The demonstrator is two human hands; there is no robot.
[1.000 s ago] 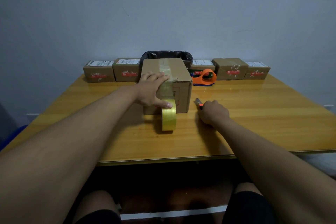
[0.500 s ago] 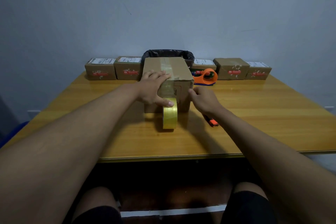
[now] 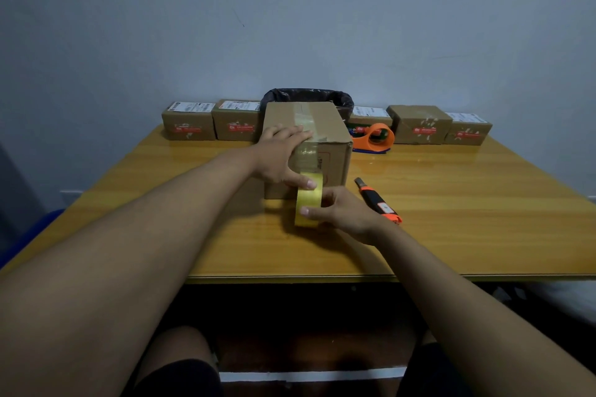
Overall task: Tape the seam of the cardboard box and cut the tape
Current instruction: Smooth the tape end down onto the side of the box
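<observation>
A brown cardboard box (image 3: 332, 135) stands in the middle of the wooden table, with clear tape running along its top seam and down its near face. My left hand (image 3: 280, 155) lies flat on the box's near top edge, its thumb pressing the tape against the front face. A yellow tape roll (image 3: 308, 206) stands on edge right in front of the box, still joined to that strip. My right hand (image 3: 338, 211) grips the roll from the right side. An orange and black utility knife (image 3: 379, 203) lies on the table just right of my right hand.
Several small brown parcels (image 3: 188, 124) line the back of the table (image 3: 483, 203) against the wall. An orange tape dispenser (image 3: 375, 138) sits behind the box on the right. A black-lined bin (image 3: 306, 97) stands behind the box.
My right hand let go of the utility knife, which now lies on the table, touched the box's front corner, then dropped to grip the tape roll. My left hand stayed on the box.
</observation>
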